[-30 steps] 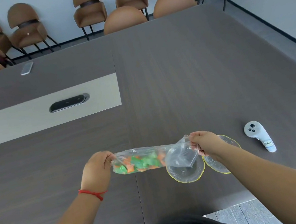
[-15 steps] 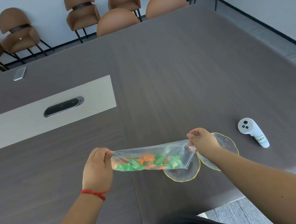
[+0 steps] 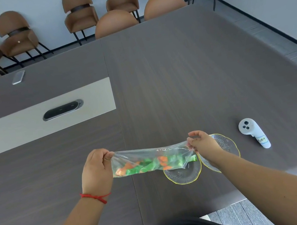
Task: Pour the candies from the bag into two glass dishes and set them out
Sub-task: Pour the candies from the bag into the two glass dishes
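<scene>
A clear plastic bag (image 3: 150,156) of green and orange candies (image 3: 148,165) is stretched level between my hands above the dark table. My left hand (image 3: 96,170) pinches its left end and my right hand (image 3: 203,142) pinches its right end. Two empty glass dishes with yellow rims lie side by side on the table: the left dish (image 3: 183,173) is partly under the bag's right end, and the right dish (image 3: 225,145) is partly hidden by my right wrist.
A white controller (image 3: 254,133) lies to the right of the dishes. The table's near edge (image 3: 234,202) runs just below them. Far off are a cable hatch (image 3: 62,110), a phone (image 3: 18,77) and brown chairs (image 3: 81,16) along the wall.
The bag has been pulled out flatter and wider between my hands, and the candies have spread along it toward the right end. Both hands kept their grip.
</scene>
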`<action>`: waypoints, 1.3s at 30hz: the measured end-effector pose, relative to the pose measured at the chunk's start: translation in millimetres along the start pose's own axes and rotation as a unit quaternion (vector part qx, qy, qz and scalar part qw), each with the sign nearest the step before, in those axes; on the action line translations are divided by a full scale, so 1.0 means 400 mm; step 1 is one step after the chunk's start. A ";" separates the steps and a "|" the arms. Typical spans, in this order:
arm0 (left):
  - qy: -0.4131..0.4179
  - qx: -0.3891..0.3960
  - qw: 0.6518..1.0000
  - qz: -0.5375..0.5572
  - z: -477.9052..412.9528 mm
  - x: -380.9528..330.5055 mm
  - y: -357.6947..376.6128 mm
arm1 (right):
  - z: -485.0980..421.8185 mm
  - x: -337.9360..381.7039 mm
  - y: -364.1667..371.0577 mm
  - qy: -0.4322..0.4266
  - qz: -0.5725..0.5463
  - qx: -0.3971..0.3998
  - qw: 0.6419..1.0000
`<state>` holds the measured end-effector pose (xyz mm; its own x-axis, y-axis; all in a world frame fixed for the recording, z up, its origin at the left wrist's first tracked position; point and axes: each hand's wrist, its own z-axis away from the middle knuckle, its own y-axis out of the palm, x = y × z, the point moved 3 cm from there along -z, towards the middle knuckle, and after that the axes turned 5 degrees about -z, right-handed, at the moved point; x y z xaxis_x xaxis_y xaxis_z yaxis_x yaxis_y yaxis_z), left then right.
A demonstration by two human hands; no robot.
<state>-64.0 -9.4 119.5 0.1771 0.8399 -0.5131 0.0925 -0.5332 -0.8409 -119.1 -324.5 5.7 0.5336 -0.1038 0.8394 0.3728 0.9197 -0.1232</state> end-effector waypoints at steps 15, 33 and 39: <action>0.001 -0.057 0.998 -0.003 -0.001 -0.032 -0.035 | -0.002 -0.001 0.024 -0.004 0.021 0.014 1.000; -0.043 -0.079 0.996 0.011 0.028 -0.011 -0.060 | 0.028 0.029 0.040 -0.043 0.035 0.018 0.998; -0.007 -0.063 0.998 0.007 0.018 -0.039 -0.043 | 0.022 0.011 0.005 -0.032 -0.011 -0.012 0.999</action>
<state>-75.5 -12.8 140.7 0.1664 0.8335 -0.5268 0.2130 -0.5520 -0.8062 -122.8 -319.9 13.7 0.4766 -0.0986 0.8736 0.4028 0.9077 -0.1173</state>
